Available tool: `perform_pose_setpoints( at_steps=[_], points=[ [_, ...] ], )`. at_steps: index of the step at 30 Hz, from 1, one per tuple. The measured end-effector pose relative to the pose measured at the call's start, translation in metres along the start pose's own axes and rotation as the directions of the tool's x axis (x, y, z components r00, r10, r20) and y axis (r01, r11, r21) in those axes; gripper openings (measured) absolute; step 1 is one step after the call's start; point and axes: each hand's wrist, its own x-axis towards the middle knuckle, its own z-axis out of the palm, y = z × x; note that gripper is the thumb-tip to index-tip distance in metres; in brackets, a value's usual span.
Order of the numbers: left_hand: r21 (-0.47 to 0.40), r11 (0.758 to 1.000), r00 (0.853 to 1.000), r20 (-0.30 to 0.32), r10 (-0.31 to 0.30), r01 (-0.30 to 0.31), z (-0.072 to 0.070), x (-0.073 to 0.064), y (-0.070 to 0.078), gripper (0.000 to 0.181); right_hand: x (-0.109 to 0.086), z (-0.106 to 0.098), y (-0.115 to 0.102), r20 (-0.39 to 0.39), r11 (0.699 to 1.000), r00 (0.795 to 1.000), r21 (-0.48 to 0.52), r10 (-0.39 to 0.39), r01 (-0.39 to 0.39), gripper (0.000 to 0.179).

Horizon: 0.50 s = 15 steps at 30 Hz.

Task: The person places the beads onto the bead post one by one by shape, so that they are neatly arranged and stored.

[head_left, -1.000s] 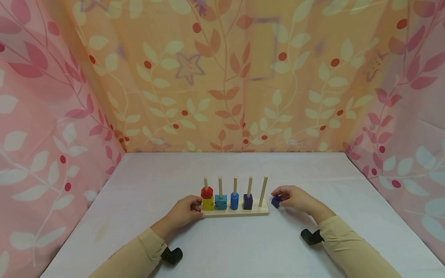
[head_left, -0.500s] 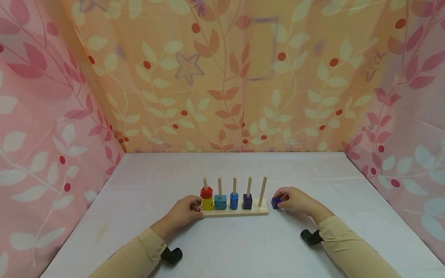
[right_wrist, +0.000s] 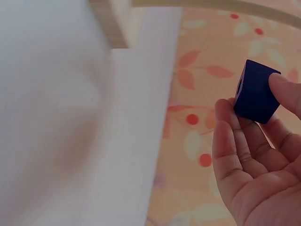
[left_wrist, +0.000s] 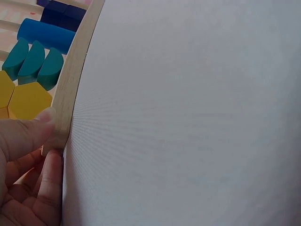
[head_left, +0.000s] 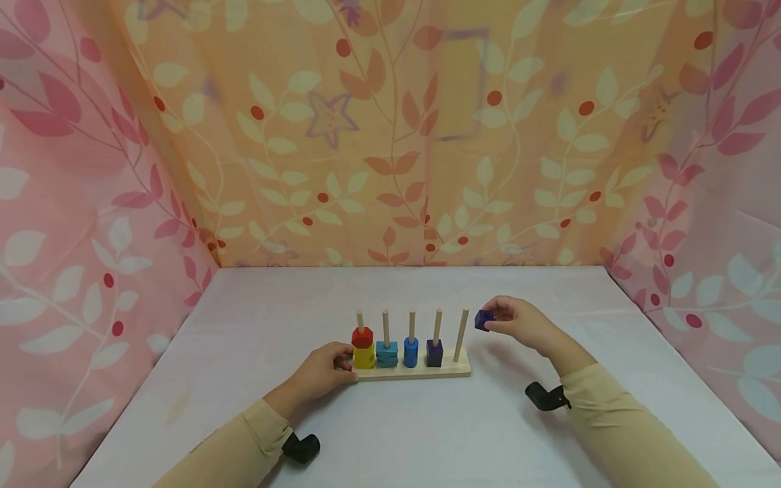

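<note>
My right hand [head_left: 518,322] pinches a dark purple-blue block [right_wrist: 257,92] between thumb and fingers, lifted off the table just right of the rightmost bare peg [head_left: 462,336]. A hole shows in the block's side in the right wrist view. My left hand [head_left: 325,371] grips the left end of the wooden peg board [head_left: 421,374], thumb [left_wrist: 28,134] on its edge. On the pegs, from left to right, sit yellow blocks [head_left: 364,357] under a red one [head_left: 363,337], teal blocks [head_left: 387,354], a blue cylinder stack [head_left: 411,353] and a dark purple stack [head_left: 434,354].
The board stands on a white-covered table [head_left: 403,434]. Flowered cloth [head_left: 390,135] hangs behind and on both sides. Each wrist wears a black mount, one [head_left: 302,449] on the left and one [head_left: 547,396] on the right.
My right hand has lifted the dark purple-blue block from the table, up to about the height of the peg tops. My left hand and the peg board have stayed in place.
</note>
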Motion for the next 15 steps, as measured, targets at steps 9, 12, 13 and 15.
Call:
perform_pose_setpoints(
  at_steps=[9,12,13,15],
  points=[
    [-0.010,1.000,1.000,0.004,-0.007,0.007,0.001,0.001,-0.002,0.046,0.002,-0.011,-0.041,-0.057,0.991,0.992,0.057,-0.114,0.118,0.030],
    [-0.007,1.000,1.000,-0.001,-0.008,0.008,0.001,0.001,-0.002,0.046,0.001,-0.010,-0.052,-0.089,0.985,0.985,0.082,-0.145,0.152,0.029],
    [-0.009,1.000,1.000,-0.002,-0.011,0.011,0.001,0.001,-0.001,0.046,0.001,-0.009,-0.055,-0.099,0.982,0.983,0.093,-0.155,0.164,0.029],
    [-0.011,1.000,1.000,-0.002,-0.015,0.015,0.001,0.001,-0.001,0.046,-0.001,-0.007,-0.062,-0.116,0.975,0.978,0.113,-0.176,0.189,0.030]
  ],
)
